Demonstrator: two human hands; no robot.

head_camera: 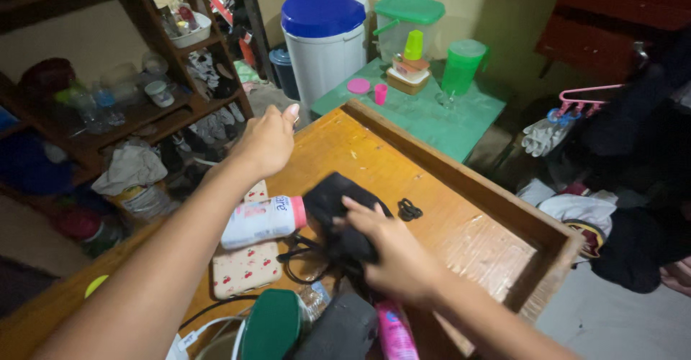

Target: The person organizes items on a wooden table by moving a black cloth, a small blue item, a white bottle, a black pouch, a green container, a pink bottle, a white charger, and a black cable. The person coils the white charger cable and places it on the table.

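The right hand (392,255) presses a soft black fabric pouch (338,216), grip closed on its limp top, just right of the white pink-capped bottle (260,221) on the wooden surface (446,209). It looks light and floppy; pinch a fold. The left hand (268,140) hangs above the bottle, loosely clenched, empty.

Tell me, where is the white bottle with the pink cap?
In the head view, the white bottle lies on its side on the wooden table, left of the black pouch under the right hand, just above the cherry-print case.
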